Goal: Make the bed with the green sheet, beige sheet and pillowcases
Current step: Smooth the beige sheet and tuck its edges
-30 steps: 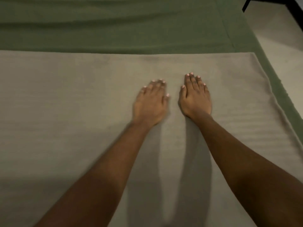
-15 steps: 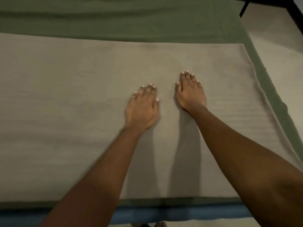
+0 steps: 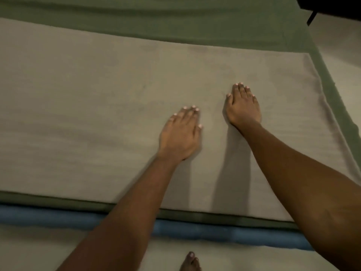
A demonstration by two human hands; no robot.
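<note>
A: First entry?
B: Wide, flat beige sheet point(image 3: 97, 114) of ribbed cloth, spread on the smooth green sheet point(image 3: 175, 22), which shows as a band beyond it and a strip along its near and right edges
A: The hands?
B: Left hand point(image 3: 180, 133) and right hand point(image 3: 243, 106), both palm-down on the beige sheet, fingers straight, gripping nothing, side by side but not touching
A: Remainder?
B: Blue mattress edge point(image 3: 195, 229) below the green strip; bare toes point(image 3: 190, 263) on pale floor point(image 3: 58, 247)

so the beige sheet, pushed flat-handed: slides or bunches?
Probably floppy: the beige sheet lies flat, hugging the bed. Likely bunches ahead of the left hand and right hand, which press flat on it. Cloth on the green sheet probably grips, not slippery.
</note>
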